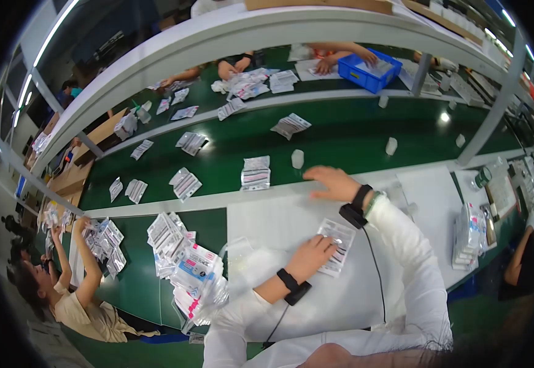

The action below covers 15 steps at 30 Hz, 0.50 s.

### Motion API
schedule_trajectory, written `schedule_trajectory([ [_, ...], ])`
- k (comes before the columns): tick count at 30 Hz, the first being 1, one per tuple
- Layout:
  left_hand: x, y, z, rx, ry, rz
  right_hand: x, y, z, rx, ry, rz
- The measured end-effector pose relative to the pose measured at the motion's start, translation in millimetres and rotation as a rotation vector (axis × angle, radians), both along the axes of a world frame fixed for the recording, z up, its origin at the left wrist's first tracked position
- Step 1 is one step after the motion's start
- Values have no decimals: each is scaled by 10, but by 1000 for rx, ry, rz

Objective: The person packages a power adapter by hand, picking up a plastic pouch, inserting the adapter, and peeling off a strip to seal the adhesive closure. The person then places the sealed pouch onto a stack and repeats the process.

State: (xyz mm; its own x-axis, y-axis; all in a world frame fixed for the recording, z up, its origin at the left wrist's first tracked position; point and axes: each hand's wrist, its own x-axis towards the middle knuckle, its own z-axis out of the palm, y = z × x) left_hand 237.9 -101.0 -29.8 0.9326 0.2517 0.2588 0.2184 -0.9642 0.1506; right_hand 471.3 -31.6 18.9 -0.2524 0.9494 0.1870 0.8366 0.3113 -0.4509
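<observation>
My left hand (312,260) lies over a flat silver-white printed pouch (342,240) on the white work surface (267,227). Its fingers are stretched out on the pouch's left side. Farther up, my right hand (333,183) is open and holds nothing that shows. Its fingers reach toward the rail along the green conveyor belt (340,141). Just beyond those fingers stands a small whitish piece (297,159) on the belt, apart from the hand. A second silver pouch (255,173) lies at the belt's near edge, left of that hand.
A heap of pouches (196,270) lies left of my work surface, and a stack of pouches (468,236) stands at right. More pouches are scattered along the belt. Across it, other people's hands work beside a blue bin (370,72). A co-worker (89,300) sits at left.
</observation>
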Motion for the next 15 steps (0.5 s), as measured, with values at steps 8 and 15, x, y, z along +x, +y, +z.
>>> schedule_trajectory([
  [8,33,-107,-49,-79,-142,34,7,1112,-458,127,-173,-140],
  [15,69,-149,-152,-144,-125,234,-251,-50,96,-271,886,-148],
])
